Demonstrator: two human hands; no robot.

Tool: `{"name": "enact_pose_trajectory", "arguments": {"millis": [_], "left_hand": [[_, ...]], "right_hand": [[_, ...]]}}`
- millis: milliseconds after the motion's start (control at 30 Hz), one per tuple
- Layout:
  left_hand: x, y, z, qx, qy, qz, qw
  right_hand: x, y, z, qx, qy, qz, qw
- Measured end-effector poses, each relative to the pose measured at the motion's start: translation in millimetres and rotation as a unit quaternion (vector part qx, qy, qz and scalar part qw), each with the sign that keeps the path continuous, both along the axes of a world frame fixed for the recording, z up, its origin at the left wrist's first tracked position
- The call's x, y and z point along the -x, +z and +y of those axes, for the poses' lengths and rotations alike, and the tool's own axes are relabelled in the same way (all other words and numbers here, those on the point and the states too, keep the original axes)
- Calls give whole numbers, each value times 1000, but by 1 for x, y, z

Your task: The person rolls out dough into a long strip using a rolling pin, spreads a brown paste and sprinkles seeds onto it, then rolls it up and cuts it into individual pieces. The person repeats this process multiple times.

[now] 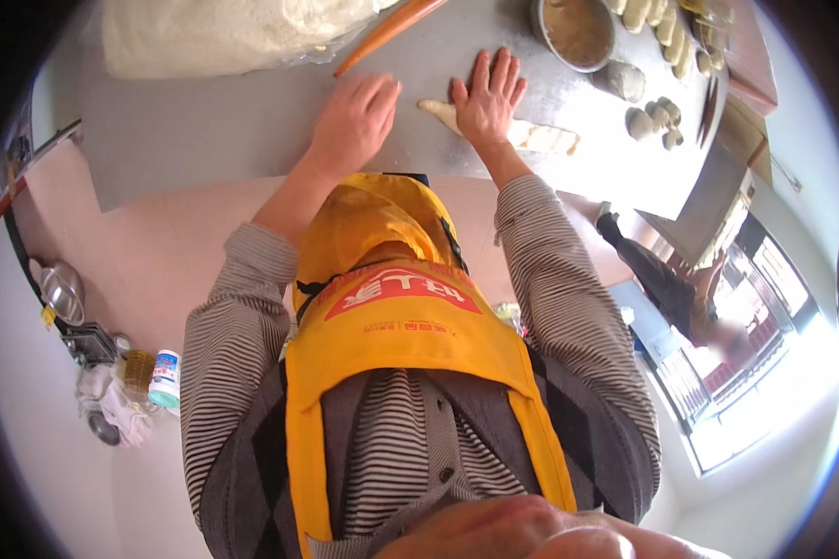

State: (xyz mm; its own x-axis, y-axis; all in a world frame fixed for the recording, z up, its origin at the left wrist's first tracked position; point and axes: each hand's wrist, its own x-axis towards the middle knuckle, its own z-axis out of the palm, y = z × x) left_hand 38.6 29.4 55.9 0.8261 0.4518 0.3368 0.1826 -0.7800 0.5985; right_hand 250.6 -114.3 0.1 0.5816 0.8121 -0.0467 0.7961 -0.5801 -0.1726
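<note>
A long pale dough roll (545, 137) lies on the grey tabletop (203, 133), its right part marked by crosswise bands and its left end tapered. My right hand (488, 101) rests flat across the middle of this roll, fingers spread, hiding the part beneath. To the left, my left hand (356, 115) hovers at the table with its fingers bunched together. Nothing shows in it, though its palm side is hidden. Just beyond that hand, the tip of a tapered wooden rolling pin (391, 31) points toward me.
A large dough mass (231, 35) under clear plastic occupies the far left. At the far right are a metal bowl of brown paste (577, 31), a grey cylindrical thing (621, 81), several dough pieces (654, 122) and elongated rolls (664, 31). Another person (657, 279) stands beyond the table's right end.
</note>
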Motion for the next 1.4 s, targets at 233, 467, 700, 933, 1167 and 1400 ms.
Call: {"name": "enact_pose_trajectory", "arguments": {"millis": [233,467,700,933,1167,1400], "left_hand": [[-87,-8,42,-24,89,211,973],[-63,-43,37,108,86,201,970],[29,14,3,61,34,169,983],[-17,5,-22,-35,-76,163,983],[-52,-19,-27,-155,74,164,971],[-37,-23,-38,-122,82,161,976]], "right_hand": [[31,2,19,0,-55,13,998],[67,5,55,-14,-59,-3,998],[43,87,9,-147,163,10,976],[-9,51,-82,-53,142,115,982],[22,35,-80,-63,107,-1,992],[6,33,-59,-104,122,6,987]]}}
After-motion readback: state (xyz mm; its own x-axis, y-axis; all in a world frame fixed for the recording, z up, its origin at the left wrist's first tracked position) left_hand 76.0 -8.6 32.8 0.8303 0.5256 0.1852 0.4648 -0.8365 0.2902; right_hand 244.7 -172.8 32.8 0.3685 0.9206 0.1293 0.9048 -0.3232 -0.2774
